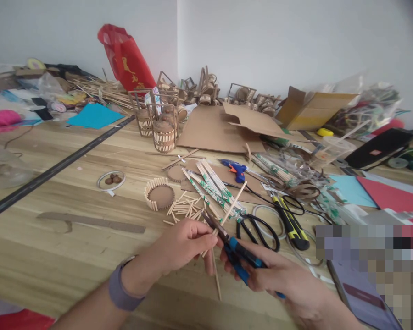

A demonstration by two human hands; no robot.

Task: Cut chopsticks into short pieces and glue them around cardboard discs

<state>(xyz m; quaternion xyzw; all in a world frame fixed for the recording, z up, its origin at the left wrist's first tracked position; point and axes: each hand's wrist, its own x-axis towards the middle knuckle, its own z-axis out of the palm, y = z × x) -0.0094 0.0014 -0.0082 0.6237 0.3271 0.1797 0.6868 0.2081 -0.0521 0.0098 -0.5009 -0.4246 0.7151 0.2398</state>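
My left hand [187, 245] pinches thin wooden chopsticks [235, 202] between thumb and fingers. One slants up to the right; another stick [216, 275] points down toward the table. My right hand [284, 275] is closed around blue-and-black handled pliers [241, 256], whose jaws meet the chopstick close to my left fingertips. Whether the jaws are fully closed is hard to see. Just beyond my left hand lies a pile of short cut stick pieces [189, 207]. A round cardboard base [165, 196] edged with upright stick pieces stands left of the pile.
Wrapped chopsticks [209, 183], a blue glue gun [239, 171], black-handled scissors [258, 233] and a yellow utility knife [292, 224] lie beyond my hands. Small stick-covered baskets [164, 136] and cardboard sheets [213, 128] stand farther back. A cardboard strip [92, 221] lies left.
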